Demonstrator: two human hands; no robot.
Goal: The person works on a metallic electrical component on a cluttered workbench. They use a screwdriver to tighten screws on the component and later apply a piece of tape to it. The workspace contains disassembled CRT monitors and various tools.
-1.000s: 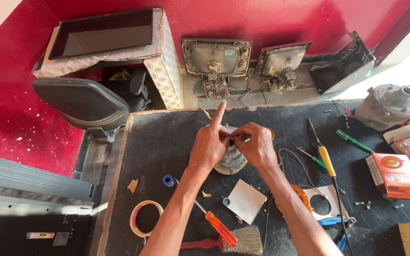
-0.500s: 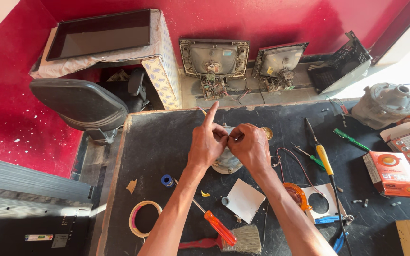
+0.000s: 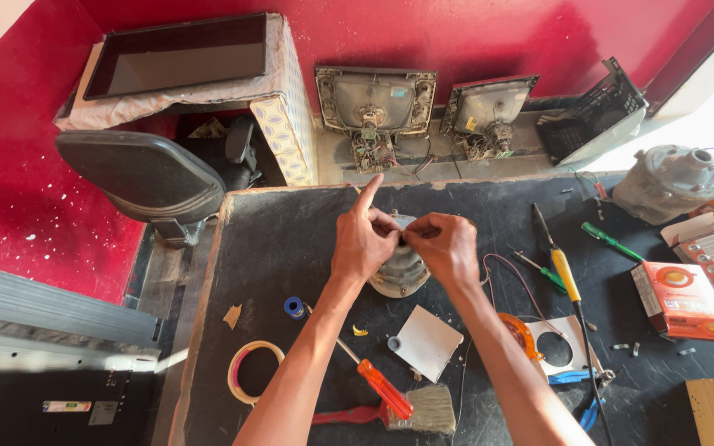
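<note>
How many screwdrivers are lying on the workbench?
4, perhaps more hidden: an orange-handled one by the left forearm, a yellow-handled one right of the hands, a green one farther right, and a small green one beside the yellow.

Counter (image 3: 283, 231) bare left of the motor (image 3: 398, 272), open lane in from there. Near side blocked: orange screwdriver (image 3: 383, 388), brush (image 3: 431, 409), white card (image 3: 427, 343). Right side cluttered: yellow-handled tool (image 3: 566, 272), red wire (image 3: 510, 277).

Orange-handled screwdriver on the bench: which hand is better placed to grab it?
Left, probably. The orange-handled screwdriver lies beside the left forearm, below the left hand. The right hand would have to cross over. Both hands are now on the small grey motor.
</note>
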